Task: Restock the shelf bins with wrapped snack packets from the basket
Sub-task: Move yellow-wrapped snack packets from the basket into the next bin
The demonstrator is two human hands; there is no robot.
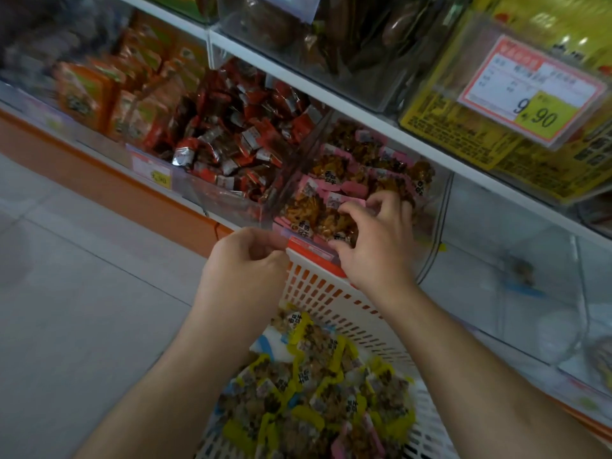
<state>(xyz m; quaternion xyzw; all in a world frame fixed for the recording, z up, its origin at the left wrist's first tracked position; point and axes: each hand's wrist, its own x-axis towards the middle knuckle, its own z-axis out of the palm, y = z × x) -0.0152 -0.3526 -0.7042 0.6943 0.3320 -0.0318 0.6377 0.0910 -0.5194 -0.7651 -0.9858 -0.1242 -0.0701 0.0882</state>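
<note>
A white slotted basket (334, 293) sits low in the middle, holding several wrapped snack packets (318, 385) with yellow, pink and blue edges. Above it is a clear shelf bin (427, 226) filled with pink-edged packets (334, 180). My right hand (374, 240) reaches over the bin's front edge, fingers curled on pink-edged packets at the front of the pile. My left hand (245, 263) is at the bin's front left corner, fingers pinched on the clear front lip beside the basket rim.
Left of that bin is a clear bin of red-wrapped packets (231, 127), then orange packets (109, 91). A price tag reading 9.90 (530, 91) hangs on the upper shelf. A nearly bare clear bin (516, 270) lies to the right. Pale floor tiles (82, 309) lie at left.
</note>
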